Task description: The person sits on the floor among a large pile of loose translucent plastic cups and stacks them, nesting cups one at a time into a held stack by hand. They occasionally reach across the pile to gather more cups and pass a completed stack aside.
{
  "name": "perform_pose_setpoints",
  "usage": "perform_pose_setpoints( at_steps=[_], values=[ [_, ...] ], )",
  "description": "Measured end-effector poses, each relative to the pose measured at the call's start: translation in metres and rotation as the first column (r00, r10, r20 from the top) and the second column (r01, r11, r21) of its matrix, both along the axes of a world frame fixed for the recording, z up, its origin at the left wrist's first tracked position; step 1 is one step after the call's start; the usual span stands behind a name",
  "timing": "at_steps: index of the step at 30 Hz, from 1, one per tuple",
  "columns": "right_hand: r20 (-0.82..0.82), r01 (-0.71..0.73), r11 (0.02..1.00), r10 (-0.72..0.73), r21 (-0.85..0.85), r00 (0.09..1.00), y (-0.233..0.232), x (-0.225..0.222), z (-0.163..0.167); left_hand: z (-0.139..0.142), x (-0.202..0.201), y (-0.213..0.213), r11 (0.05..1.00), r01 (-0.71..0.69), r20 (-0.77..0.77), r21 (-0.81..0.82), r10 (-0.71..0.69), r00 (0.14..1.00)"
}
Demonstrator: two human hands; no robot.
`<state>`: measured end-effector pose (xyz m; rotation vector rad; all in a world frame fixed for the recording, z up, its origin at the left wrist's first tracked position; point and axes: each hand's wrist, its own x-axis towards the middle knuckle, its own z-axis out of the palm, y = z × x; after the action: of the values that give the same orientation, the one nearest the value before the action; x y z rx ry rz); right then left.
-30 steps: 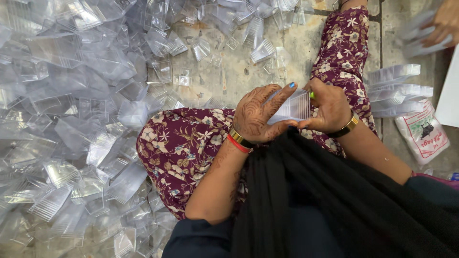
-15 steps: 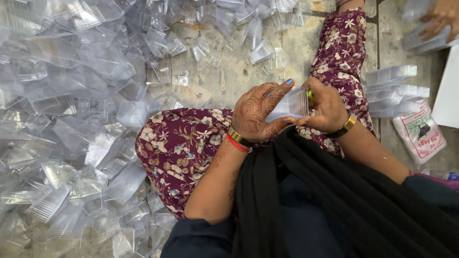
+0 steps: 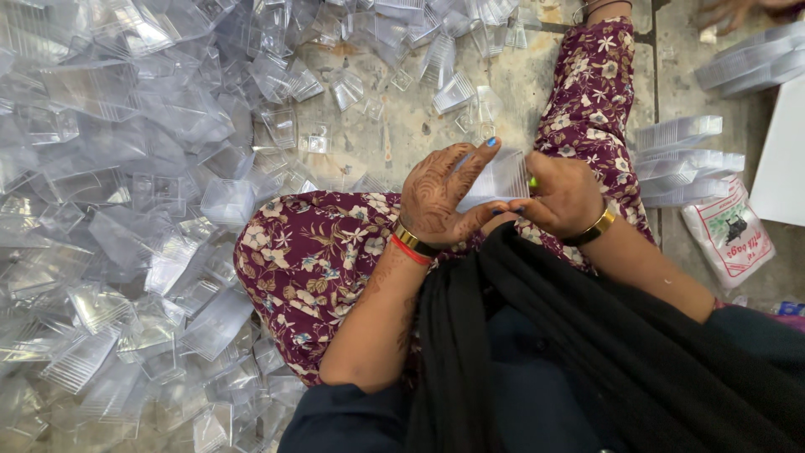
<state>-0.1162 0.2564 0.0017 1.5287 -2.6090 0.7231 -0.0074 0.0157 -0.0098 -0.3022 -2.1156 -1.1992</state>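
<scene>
On the bare concrete floor [image 3: 402,126], a great heap of clear plastic pieces [image 3: 117,193] spread across the left side and along the top, most of them small ribbed trays lying at all angles. To the right, beside the person's outstretched leg in maroon floral cloth [image 3: 587,92], neat stacks of the same clear trays [image 3: 683,159] lay near a printed plastic bag [image 3: 729,235] and a white sheet [image 3: 784,159]. At the top right corner another person's hand [image 3: 738,10] reached toward a further stack.

The left hand [image 3: 444,197], patterned with henna and wearing red and gold bangles at the wrist, was raised over the lap with fingers spread and thumb bent inward, pressing against the front of a clear plastic tray [image 3: 503,176]. The right hand [image 3: 566,197], with a gold bangle, was curled closed around the tray's other edge, so both hands held it between them above the bent knee.
</scene>
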Motion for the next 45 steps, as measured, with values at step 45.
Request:
perform_pose_setpoints(
  at_steps=[45],
  values=[
    [0.418,0.039,0.999,-0.04,0.013,0.907,-0.003,0.007,-0.072,-0.093,-0.05,0.018,-0.253,-0.333,0.31,0.908,-0.13,0.942]
  ],
)
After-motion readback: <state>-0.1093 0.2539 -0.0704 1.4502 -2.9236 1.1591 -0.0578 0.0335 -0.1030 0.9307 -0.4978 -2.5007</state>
